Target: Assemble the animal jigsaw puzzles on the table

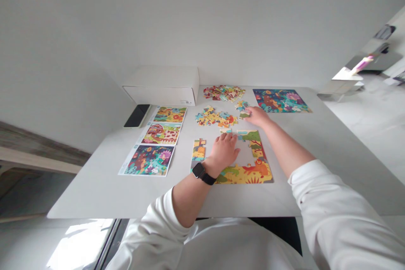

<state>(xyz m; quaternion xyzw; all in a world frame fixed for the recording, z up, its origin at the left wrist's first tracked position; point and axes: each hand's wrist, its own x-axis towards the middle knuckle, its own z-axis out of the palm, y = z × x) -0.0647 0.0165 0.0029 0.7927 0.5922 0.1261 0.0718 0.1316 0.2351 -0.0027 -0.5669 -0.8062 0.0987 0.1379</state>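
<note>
Just loose pieces (223,93) beside white box (160,95)

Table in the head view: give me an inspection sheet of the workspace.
Surface: pale, smooth-looking table.
Job's things: unfinished puzzle, middle open; loose pieces beyond it; three picture cards, left; dark puzzle, seemingly complete, back right.
Clutter: phone; white box, back left.
Grip: left hand spread over the unfinished puzzle; right hand at loose pieces, hold unclear.
Cables: nothing seen.
Surroundings: wall behind the table; blurred room, right.
</note>
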